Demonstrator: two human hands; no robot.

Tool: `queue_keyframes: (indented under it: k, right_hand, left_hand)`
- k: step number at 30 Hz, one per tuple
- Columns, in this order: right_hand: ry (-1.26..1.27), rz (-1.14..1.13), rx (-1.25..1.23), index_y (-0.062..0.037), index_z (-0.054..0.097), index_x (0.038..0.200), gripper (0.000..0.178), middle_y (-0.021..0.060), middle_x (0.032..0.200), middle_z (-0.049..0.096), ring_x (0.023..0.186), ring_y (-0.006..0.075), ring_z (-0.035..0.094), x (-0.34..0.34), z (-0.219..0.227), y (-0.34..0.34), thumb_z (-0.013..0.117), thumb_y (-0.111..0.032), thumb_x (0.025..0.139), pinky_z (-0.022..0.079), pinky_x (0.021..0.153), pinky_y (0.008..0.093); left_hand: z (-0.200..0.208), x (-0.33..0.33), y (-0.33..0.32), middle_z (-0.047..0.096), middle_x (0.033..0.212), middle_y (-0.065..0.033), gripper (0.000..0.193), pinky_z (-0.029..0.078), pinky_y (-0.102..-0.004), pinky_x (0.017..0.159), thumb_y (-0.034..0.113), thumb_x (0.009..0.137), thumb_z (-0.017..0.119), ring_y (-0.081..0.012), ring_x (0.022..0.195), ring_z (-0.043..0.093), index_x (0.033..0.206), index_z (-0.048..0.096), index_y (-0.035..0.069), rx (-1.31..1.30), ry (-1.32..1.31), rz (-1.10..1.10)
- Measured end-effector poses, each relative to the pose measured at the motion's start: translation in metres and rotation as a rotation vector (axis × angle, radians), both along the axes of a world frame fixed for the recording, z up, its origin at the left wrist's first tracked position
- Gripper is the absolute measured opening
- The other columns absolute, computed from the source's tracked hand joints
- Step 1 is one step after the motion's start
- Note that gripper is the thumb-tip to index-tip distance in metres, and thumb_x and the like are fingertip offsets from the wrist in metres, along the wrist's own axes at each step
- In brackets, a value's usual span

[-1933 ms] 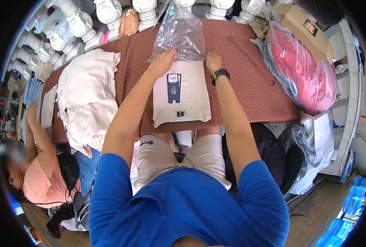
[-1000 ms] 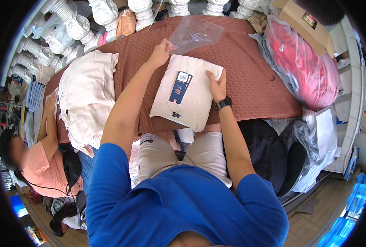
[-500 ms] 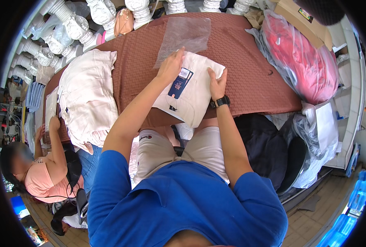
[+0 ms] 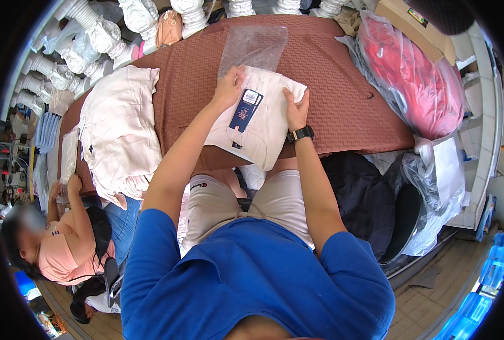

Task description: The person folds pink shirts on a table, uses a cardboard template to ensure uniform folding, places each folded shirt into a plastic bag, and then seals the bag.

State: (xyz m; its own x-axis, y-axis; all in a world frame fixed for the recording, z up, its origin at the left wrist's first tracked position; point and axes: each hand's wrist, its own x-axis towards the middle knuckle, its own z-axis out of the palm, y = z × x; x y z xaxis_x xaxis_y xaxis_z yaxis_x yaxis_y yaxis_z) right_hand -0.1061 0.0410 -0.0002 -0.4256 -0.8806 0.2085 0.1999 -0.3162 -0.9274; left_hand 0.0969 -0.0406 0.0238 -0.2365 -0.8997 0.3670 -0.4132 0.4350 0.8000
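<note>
A folded cream shirt (image 4: 266,118) with small buttons lies at the near edge of the brown-covered table, its lower end hanging over the edge. On its front lies a dark blue hang tag (image 4: 245,113) with a white label, joined by a thin dark cord. My left hand (image 4: 230,86) grips the shirt's far left edge, fingers closed. At the far right corner, my right hand (image 4: 296,106) has the fabric between thumb and fingers. Just beyond the shirt lies a clear plastic bag (image 4: 256,48), flat, its near end meeting the shirt's far edge.
A pile of cream garments (image 4: 122,133) rests on the table's left. Red goods in clear plastic (image 4: 410,79) lie at the far right. White ornate pedestals (image 4: 141,22) line the back. A co-worker (image 4: 68,243) handles a flat plastic packet (image 4: 69,156) at the left.
The shirt has shifted slightly left and away from me, with both my hands still on it. The co-worker at the left has moved their arms a little.
</note>
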Motion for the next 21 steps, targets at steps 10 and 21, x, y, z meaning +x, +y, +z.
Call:
queue_keyframes:
  k: [10, 21]
  right_hand:
    - [0.001, 0.231, 0.135, 0.0041, 0.048, 0.125, 0.042, 0.0104, 0.116, 0.06, 0.105, 0.0187, 0.057, -0.006, 0.005, -0.015, 0.055, -0.028, 0.099, 0.045, 0.095, 0.0321]
    - [0.058, 0.433, 0.232, 0.0, 0.049, 0.139, 0.044, 0.0144, 0.135, 0.055, 0.123, 0.0219, 0.053, -0.015, -0.004, -0.052, 0.046, -0.023, 0.101, 0.042, 0.102, 0.0334]
  left_hand:
    - [0.024, -0.048, 0.044, 0.058, 0.122, -0.0234, 0.041, 0.045, -0.0478, 0.099, 0.003, 0.094, 0.052, -0.0428, 0.12, 0.054, 0.134, 0.048, 0.0, -0.297, -0.333, -0.07]
    - [0.038, -0.074, 0.018, 0.06, 0.133, -0.0133, 0.032, 0.045, -0.0438, 0.103, 0.018, 0.098, 0.054, -0.0374, 0.118, 0.056, 0.126, 0.066, 0.01, -0.207, -0.476, -0.037]
